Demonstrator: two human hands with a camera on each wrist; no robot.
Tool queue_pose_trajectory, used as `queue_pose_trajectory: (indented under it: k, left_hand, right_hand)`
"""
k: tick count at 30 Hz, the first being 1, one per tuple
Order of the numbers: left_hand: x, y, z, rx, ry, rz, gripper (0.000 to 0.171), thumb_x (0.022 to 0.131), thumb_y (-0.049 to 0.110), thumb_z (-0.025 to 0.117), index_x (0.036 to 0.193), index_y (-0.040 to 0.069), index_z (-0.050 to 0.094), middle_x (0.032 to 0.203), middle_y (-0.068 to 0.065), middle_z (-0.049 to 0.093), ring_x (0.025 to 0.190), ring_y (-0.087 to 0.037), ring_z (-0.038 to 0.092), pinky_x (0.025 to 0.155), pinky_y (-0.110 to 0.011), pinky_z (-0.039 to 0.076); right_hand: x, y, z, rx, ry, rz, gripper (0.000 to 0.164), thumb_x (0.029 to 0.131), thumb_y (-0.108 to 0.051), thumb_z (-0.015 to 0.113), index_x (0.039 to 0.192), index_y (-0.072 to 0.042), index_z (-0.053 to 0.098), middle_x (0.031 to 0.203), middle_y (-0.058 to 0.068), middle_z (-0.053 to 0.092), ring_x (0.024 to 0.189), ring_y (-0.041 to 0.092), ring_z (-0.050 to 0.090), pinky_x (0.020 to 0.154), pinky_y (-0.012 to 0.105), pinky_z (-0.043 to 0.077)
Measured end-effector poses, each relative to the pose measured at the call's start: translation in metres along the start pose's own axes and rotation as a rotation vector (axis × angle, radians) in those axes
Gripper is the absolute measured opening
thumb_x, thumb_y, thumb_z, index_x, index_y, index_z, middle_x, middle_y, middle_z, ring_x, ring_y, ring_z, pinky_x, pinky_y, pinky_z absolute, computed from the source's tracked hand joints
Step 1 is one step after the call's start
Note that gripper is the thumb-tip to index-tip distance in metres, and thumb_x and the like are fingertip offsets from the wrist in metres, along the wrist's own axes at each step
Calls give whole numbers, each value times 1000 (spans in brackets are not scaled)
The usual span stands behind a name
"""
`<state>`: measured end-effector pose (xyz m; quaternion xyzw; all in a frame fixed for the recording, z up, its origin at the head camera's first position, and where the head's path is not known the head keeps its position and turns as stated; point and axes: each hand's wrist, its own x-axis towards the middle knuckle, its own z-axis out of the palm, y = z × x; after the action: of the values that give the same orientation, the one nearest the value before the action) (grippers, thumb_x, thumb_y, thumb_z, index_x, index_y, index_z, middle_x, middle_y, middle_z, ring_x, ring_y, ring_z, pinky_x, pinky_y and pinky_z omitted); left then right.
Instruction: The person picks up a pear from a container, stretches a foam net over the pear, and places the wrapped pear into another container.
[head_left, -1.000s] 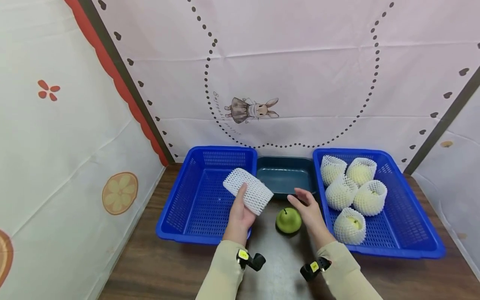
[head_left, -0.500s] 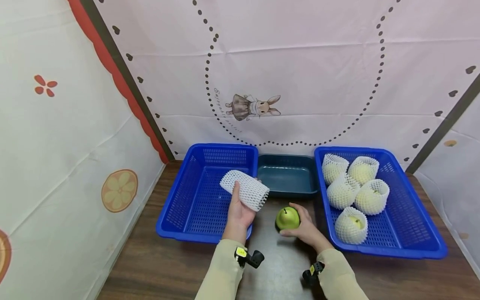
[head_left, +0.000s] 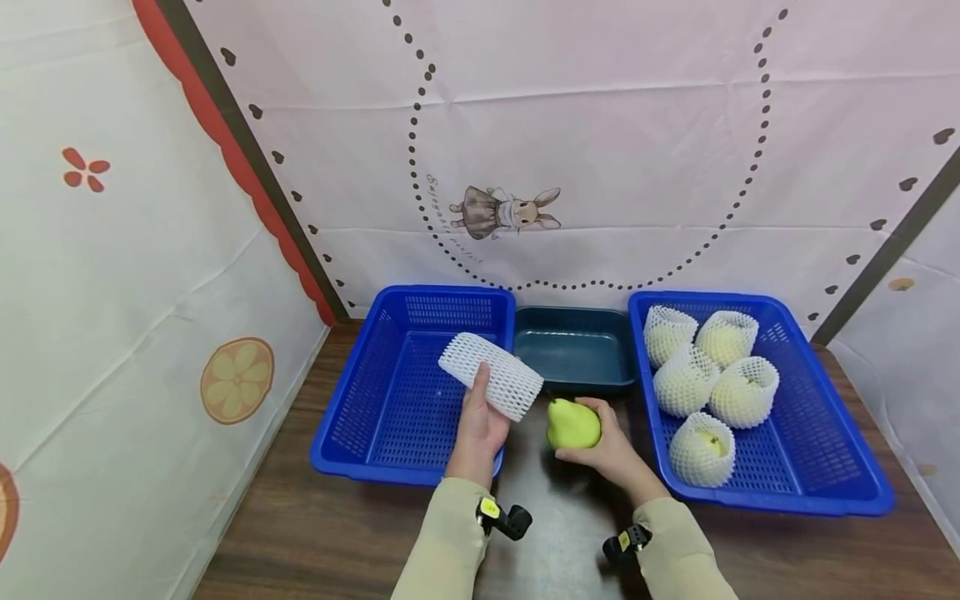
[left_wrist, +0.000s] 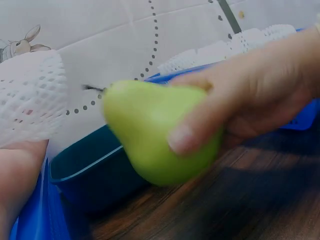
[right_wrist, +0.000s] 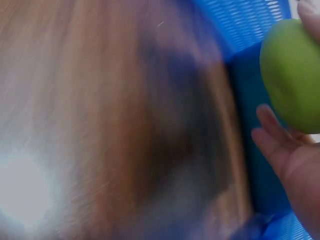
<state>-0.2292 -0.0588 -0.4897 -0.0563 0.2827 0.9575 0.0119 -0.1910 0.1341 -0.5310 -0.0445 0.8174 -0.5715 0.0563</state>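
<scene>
A green pear [head_left: 573,425] is held off the table by my right hand [head_left: 611,450], thumb on its near side and fingers round its far side. Its stem end points left, as the left wrist view shows with the pear [left_wrist: 155,130] close up. My left hand [head_left: 480,429] holds a white foam net sleeve [head_left: 491,375], thumb on top, over the right edge of the left basket. The sleeve lies slantwise with one end toward the pear, a small gap apart. In the right wrist view the pear [right_wrist: 292,75] sits in front of the other hand's fingers.
A blue basket [head_left: 348,392] stands on the left. Another blue basket [head_left: 817,442] at right holds several pears in foam nets [head_left: 742,392]. Between them at the back is a dark teal tray [head_left: 573,350]. Fabric walls [head_left: 600,167] rise behind the wooden table [head_left: 262,533].
My right hand has come down to the pear, gripped it, lifted it and tipped its stem to the left. The left hand keeps the foam sleeve in nearly the same place.
</scene>
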Motion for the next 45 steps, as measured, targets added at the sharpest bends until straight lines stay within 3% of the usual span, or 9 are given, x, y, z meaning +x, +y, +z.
queue_pose_trajectory:
  k: [6,10,15,20,27,30,35,41,45]
  left_hand:
    - [-1,-2,0,11,46,82,63,93,24,55,144,13,19,140,-16,37,127,-28,39,104,-39,31]
    - [-1,-4,0,38,35,125,69,89,20,62,143,12,21,137,-15,40,123,-27,43,102,-38,33]
    - [-2,-7,1,124,4,159,75,83,12,69,141,7,23,129,-12,47,115,-23,49,100,-35,37]
    - [-3,-10,4,243,-16,183,71,79,0,66,138,2,26,124,-14,51,110,-21,52,95,-32,41]
    - [-7,-12,9,543,-61,234,74,73,-3,69,134,2,27,123,-18,50,106,-22,54,89,-32,45]
    - [-8,-12,8,623,-115,240,78,73,-4,71,136,5,26,126,-16,49,109,-22,52,91,-30,43]
    - [-8,-10,6,678,-202,207,83,72,-8,71,138,6,23,129,-16,46,112,-23,49,93,-30,41]
    - [-10,-8,7,766,-217,143,92,73,0,76,142,11,16,136,-14,39,120,-25,44,98,-33,37]
    - [-11,-8,7,781,-208,137,91,72,4,77,142,13,18,135,-13,41,120,-26,45,99,-35,37]
  right_hand:
    - [-10,-46,-6,52,-80,13,87,69,-11,80,140,-10,29,131,20,32,105,32,43,86,41,38]
    - [-5,-40,0,158,-78,20,91,72,-11,78,142,-12,20,133,19,33,108,31,44,87,39,41]
    - [1,-37,13,334,-17,29,82,77,-6,73,139,-9,20,135,19,37,114,32,46,87,34,44]
    - [2,-45,22,475,-5,122,67,83,-9,68,134,-5,24,138,19,37,117,29,46,86,29,44]
    - [-1,-63,22,794,-90,219,59,96,-22,49,143,-4,18,142,20,29,121,24,40,104,43,29]
    - [0,-71,21,891,-90,242,57,98,-29,46,142,-3,21,139,17,34,119,20,43,102,39,33]
    - [4,-80,18,1005,-60,306,54,97,-30,48,140,-2,28,131,11,43,112,16,49,91,30,43]
    - [3,-85,14,1110,-40,430,52,97,-30,48,140,-8,30,123,11,49,106,20,55,93,38,43]
    - [0,-89,13,1180,-53,438,52,97,-28,48,141,-9,29,125,11,48,109,19,54,98,38,38]
